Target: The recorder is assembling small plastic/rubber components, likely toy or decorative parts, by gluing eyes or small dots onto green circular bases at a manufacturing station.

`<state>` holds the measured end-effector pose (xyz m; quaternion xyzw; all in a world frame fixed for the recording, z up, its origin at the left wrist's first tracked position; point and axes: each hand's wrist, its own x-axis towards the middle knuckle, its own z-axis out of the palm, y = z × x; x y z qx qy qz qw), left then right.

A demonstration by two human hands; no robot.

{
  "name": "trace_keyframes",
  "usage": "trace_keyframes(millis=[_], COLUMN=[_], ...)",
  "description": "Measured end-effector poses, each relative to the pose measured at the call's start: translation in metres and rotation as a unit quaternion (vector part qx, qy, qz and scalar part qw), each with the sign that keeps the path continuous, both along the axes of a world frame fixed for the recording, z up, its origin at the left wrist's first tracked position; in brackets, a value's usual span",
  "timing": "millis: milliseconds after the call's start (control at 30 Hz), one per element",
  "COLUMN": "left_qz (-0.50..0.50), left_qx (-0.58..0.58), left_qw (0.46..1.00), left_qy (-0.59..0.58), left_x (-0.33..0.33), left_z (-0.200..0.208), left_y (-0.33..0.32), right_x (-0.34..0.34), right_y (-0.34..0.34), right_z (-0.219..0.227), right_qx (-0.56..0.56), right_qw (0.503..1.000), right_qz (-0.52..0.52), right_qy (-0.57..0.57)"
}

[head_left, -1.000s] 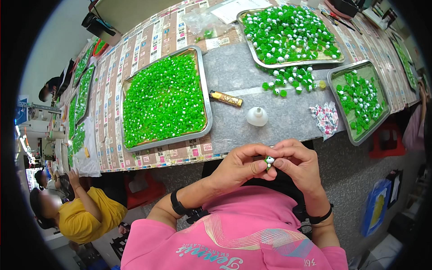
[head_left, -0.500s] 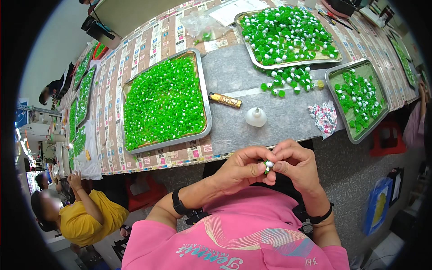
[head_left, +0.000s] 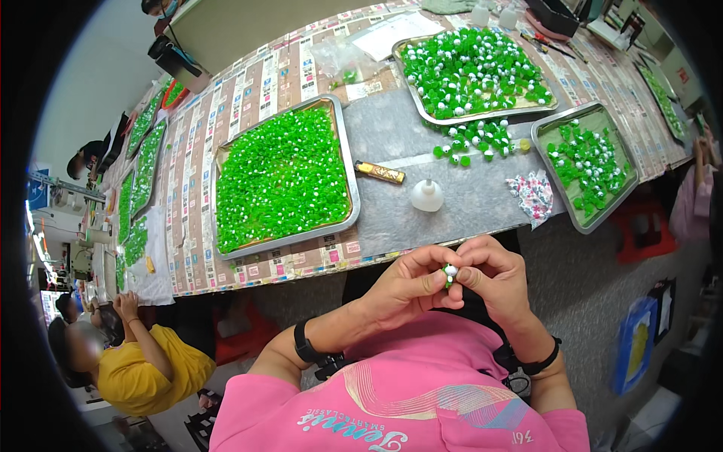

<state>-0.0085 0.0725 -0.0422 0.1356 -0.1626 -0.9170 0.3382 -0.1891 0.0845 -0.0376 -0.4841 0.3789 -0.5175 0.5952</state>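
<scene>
In front of my chest, just off the table's near edge, both hands meet around one small green-and-white piece (head_left: 450, 271). It looks like a green plastic part with a white ball on it, much like the pieces in the trays. My left hand (head_left: 407, 285) pinches it between thumb and fingers. From the other side, my right hand (head_left: 498, 277) has its thumb and curled fingers closed on the same piece. Fingertips cover part of it. A white squeeze bottle with a nozzle (head_left: 427, 196) stands on the grey mat beyond my hands.
A metal tray (head_left: 352, 177) of green pieces lies left, another tray (head_left: 489, 115) of green-and-white pieces at the back, a third (head_left: 553, 181) at right. Loose pieces (head_left: 482, 139), a yellow tube-shaped item (head_left: 380, 172) and a floral cloth (head_left: 532, 197) sit between. A person in yellow (head_left: 154, 369) sits left.
The whole view has shifted slightly. Both hands keep their hold on the small piece, which appears a little turned between the fingertips.
</scene>
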Motion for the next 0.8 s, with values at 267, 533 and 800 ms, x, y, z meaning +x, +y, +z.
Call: trace_keyframes(millis=[267, 533, 800], left_qz=[0.084, 0.207, 0.239], left_qx=[-0.208, -0.492, -0.61], left_qw=[0.959, 0.776, 0.663], left_qy=[-0.175, -0.337, -0.362], left_x=[0.01, 0.023, 0.026], left_z=[0.03, 0.053, 0.069], left_y=[0.023, 0.049, 0.063], right_x=[0.008, 0.011, 0.007], right_y=[0.028, 0.062, 0.083], right_z=[0.036, 0.061, 0.065], right_qx=[-0.03, 0.09, 0.145], right_qw=[0.997, 0.992, 0.981], right_qz=[0.009, 0.085, 0.126], right_qy=[0.067, 0.032, -0.034])
